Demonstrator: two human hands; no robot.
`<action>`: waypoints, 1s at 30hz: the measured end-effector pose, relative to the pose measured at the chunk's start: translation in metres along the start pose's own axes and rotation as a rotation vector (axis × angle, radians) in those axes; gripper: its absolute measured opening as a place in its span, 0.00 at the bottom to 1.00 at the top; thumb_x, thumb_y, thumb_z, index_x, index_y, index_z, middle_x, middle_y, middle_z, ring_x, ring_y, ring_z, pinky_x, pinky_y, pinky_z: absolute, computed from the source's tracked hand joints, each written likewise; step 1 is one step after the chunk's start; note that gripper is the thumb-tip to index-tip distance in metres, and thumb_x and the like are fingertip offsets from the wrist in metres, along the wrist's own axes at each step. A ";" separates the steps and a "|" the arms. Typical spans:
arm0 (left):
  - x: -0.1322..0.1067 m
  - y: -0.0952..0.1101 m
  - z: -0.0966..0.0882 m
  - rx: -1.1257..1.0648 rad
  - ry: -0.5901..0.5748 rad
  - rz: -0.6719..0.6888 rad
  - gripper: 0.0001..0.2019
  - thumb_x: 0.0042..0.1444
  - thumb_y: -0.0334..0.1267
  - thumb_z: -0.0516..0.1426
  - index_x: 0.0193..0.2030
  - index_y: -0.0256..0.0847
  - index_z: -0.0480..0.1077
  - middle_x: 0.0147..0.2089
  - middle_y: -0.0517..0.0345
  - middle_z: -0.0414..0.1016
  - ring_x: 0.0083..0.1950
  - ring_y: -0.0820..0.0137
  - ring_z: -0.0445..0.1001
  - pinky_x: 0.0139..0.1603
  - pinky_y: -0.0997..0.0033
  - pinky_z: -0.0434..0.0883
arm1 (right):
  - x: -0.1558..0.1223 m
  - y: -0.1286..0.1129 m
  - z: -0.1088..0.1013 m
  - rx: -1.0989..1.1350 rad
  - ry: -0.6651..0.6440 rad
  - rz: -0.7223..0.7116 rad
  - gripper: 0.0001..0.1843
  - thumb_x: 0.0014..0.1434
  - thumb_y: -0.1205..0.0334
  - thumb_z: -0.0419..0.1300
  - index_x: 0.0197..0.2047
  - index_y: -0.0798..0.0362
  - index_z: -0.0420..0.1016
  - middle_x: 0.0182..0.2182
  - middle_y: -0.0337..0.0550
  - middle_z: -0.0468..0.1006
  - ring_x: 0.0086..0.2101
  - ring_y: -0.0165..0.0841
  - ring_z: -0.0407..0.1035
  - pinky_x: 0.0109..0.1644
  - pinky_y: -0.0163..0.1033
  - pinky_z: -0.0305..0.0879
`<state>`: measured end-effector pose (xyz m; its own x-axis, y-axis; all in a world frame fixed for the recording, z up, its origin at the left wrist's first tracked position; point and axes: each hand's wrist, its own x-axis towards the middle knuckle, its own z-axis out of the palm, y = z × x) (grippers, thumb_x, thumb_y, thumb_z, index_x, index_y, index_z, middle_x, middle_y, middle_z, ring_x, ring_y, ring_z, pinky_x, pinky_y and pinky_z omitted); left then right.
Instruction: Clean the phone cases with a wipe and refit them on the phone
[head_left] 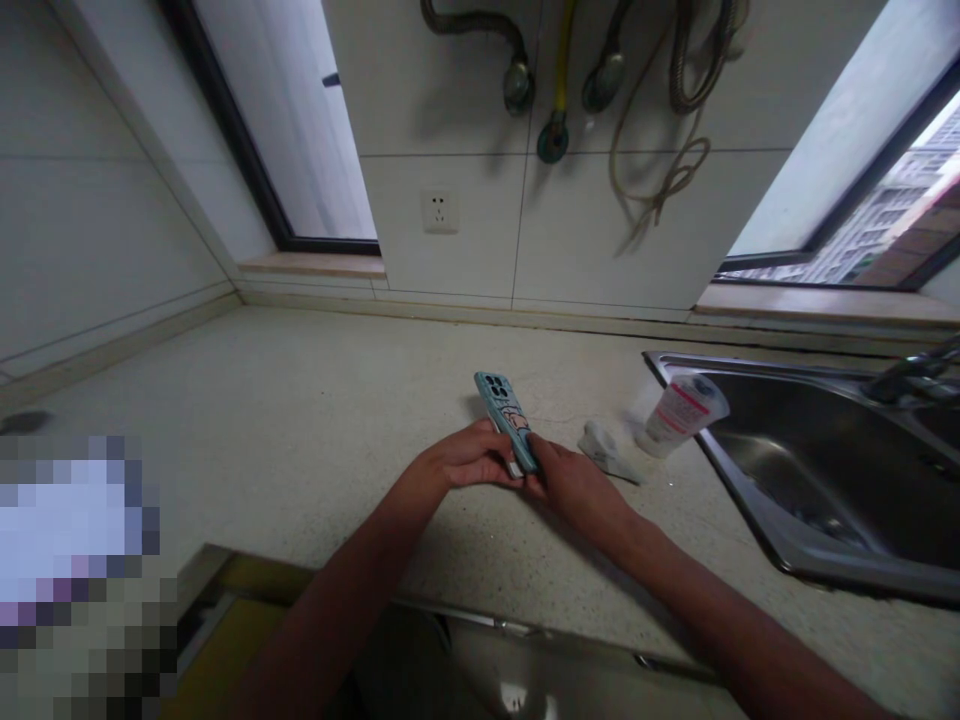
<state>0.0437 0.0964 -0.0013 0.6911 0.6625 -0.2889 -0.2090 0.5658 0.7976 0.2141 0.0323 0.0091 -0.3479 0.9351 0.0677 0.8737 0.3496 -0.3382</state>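
A smartphone in a pale blue cartoon-printed case (507,420) stands tilted above the speckled stone countertop (300,400), its camera block facing up and away from me. My left hand (469,455) holds its lower part from the left. My right hand (574,485) grips its lower edge from the right. The phone's screen side is hidden. To the right of my right hand lie a crumpled white cloth (606,452) and a white-and-pink plastic tube or cup (679,412).
A stainless steel sink (787,470) with a faucet (911,372) lies at the right. Hoses (555,70) hang on the tiled wall above a wall socket (439,211). Windows flank the wall. A blurred pale object (75,570) covers the lower left.
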 end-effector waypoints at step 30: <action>0.002 -0.003 -0.004 0.016 -0.022 -0.046 0.20 0.33 0.21 0.61 0.38 0.34 0.73 0.37 0.51 0.78 0.37 0.64 0.77 0.41 0.57 0.77 | -0.002 -0.010 -0.015 -0.221 -0.168 -0.042 0.25 0.66 0.58 0.53 0.63 0.61 0.59 0.44 0.63 0.81 0.38 0.50 0.79 0.36 0.45 0.68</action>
<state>0.0432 0.0974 -0.0065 0.7147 0.6250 -0.3140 -0.1658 0.5875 0.7920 0.2115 0.0277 0.0259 -0.4209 0.9031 -0.0852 0.9038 0.4096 -0.1238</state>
